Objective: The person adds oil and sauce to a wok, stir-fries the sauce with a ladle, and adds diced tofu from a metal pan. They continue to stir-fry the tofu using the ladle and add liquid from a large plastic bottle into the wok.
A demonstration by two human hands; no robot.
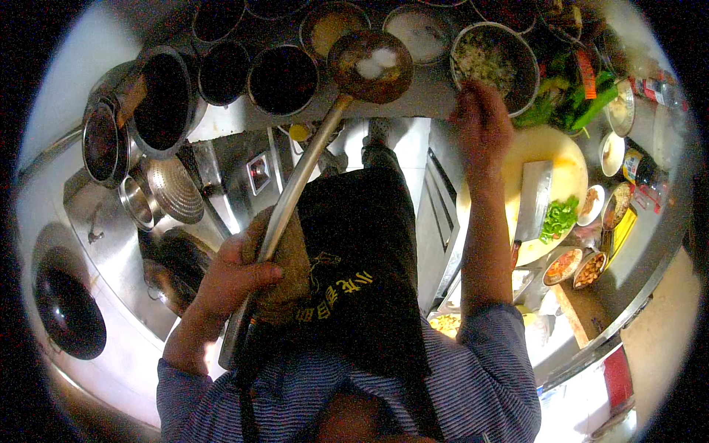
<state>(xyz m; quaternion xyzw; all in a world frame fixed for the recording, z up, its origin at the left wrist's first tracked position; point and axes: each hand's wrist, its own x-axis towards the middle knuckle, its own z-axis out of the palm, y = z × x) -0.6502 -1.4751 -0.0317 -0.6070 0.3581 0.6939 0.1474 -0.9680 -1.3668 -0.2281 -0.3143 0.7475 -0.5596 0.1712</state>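
My left hand (238, 271) grips the long metal handle of a ladle (318, 144), with a brown cloth (285, 271) hanging beside and behind the handle. The ladle's round bowl (343, 83) is raised over the row of seasoning containers and holds two small heaps of white powder on something brownish. At the near rim of a metal bowl of pale chopped food (484, 58), possibly minced garlic, is my right hand (484, 124). Its fingers are bent and close together; whether anything is pinched between them is hidden. A container of white granules (418, 33) stands between ladle and bowl.
Dark-filled pots (283, 80) line the far left. A round cutting board (559, 149) at right carries a cleaver (534, 194) and chopped greens (559, 219). Beyond stand small bowls (564, 266) and a bottle (640, 166). A perforated strainer (176, 188) and a wok (69, 304) are at left.
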